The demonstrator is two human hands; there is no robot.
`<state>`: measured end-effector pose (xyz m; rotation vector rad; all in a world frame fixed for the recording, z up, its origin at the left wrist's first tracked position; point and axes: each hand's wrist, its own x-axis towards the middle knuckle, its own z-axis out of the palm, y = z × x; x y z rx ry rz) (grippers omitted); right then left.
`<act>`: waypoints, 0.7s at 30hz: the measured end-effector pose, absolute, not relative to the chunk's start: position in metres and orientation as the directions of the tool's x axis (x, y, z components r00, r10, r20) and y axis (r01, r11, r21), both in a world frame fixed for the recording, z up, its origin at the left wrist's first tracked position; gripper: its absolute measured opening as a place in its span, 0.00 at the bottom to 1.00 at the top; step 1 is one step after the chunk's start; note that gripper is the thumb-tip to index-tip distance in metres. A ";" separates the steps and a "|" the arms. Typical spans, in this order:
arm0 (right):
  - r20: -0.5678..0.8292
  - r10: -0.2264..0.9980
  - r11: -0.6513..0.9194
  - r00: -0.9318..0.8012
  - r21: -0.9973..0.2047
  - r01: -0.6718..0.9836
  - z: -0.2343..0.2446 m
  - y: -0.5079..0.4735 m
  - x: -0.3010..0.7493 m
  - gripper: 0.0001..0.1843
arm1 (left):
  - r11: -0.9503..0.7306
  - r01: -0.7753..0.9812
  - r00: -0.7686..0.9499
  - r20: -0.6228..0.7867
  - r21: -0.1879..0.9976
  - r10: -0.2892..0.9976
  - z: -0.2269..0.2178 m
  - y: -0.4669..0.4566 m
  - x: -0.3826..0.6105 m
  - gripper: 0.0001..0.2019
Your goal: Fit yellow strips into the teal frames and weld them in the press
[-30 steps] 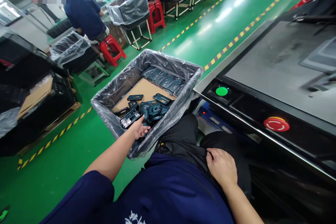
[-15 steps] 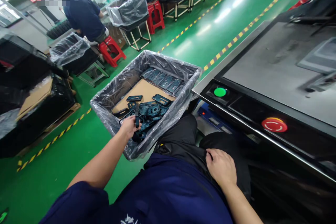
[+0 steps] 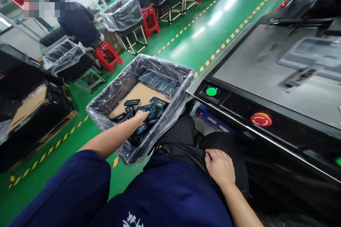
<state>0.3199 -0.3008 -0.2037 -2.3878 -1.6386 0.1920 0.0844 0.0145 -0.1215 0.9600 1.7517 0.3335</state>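
My left hand (image 3: 141,116) reaches into a plastic-lined bin (image 3: 108,100) at my left knee. Its fingers curl down over a loose pile of dark teal plastic frames (image 3: 153,108), and I cannot see whether they grip one. More frames (image 3: 157,79) lie in a neat row at the bin's far side, on brown cardboard (image 3: 140,94). My right hand (image 3: 220,166) rests on my right thigh with fingers loosely curled against the dark trousers, holding nothing that I can see.
A black machine table (image 3: 266,74) stands to my right, with a green button (image 3: 211,91) and a red emergency stop (image 3: 261,119). Across the green floor, people in blue sit on red stools (image 3: 106,55) beside other lined bins (image 3: 122,14).
My left hand moved forward and right, deeper over the pile of frames; half a second ago it held one frame upright near the bin's near edge. The right hand has stayed on my thigh.
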 end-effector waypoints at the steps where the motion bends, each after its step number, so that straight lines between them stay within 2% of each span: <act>1: 0.028 0.931 -0.344 0.365 -0.273 0.898 -0.204 -0.301 0.320 0.17 | 0.698 0.437 -0.156 -0.716 0.568 0.680 -0.121 0.012 0.083 0.11; 4: 0.025 0.934 -0.334 0.355 -0.281 0.900 -0.203 -0.297 0.320 0.17 | 0.825 0.389 -0.203 -0.835 0.410 0.511 -0.119 0.007 0.079 0.14; 6: 0.023 0.939 -0.323 0.343 -0.283 0.903 -0.203 -0.295 0.321 0.17 | 0.867 0.333 -0.173 -0.880 0.370 0.442 -0.118 0.006 0.080 0.16; 12: -0.016 0.932 -0.348 0.363 -0.330 0.877 -0.205 -0.295 0.321 0.17 | 0.900 0.139 -0.074 -0.902 0.413 0.426 -0.125 0.009 0.090 0.10; 14: -0.072 0.910 -0.401 0.409 -0.402 0.823 -0.203 -0.290 0.320 0.16 | 0.897 0.086 -0.054 -0.897 0.434 0.439 -0.126 0.010 0.092 0.07; 16: -0.115 0.899 -0.414 0.422 -0.534 0.737 -0.194 -0.273 0.316 0.17 | 0.895 0.049 -0.042 -0.894 0.444 0.446 -0.127 0.011 0.093 0.06; 18: -0.086 0.925 -0.329 0.370 -0.666 0.669 -0.177 -0.243 0.310 0.20 | 0.895 0.021 -0.035 -0.895 0.445 0.446 -0.126 0.011 0.093 0.06; 21: 0.072 0.974 -0.100 0.214 -0.711 0.696 -0.144 -0.178 0.293 0.24 | 0.895 -0.022 -0.033 -0.895 0.445 0.445 -0.126 0.010 0.095 0.06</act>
